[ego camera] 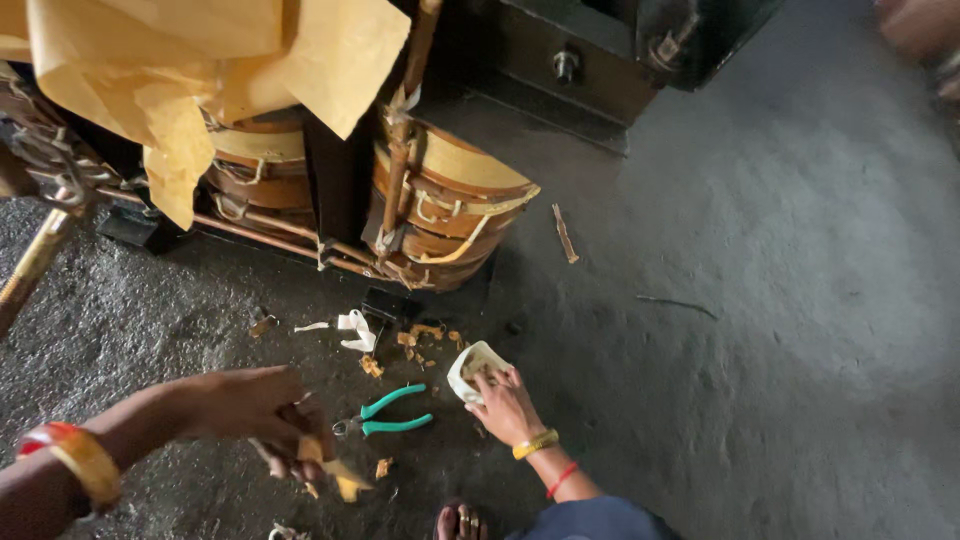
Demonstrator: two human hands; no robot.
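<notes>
My left hand [255, 408] is low on the left, fingers closed on small yellowish scraps [335, 472] just above the floor. My right hand [505, 405] rests its fingertips on the rim of a small white cup [472, 362] on the floor; it touches the cup without clearly gripping it. Green-handled pliers [390, 412] lie on the floor between the two hands. Both wrists wear bangles.
A large wound transformer coil [450, 200] with copper strips and tan insulation stands just beyond the hands, with yellow paper sheets [180, 70] draped over it. Paper bits and white tape [355, 330] litter the grey floor. My foot [460, 522] shows at the bottom edge.
</notes>
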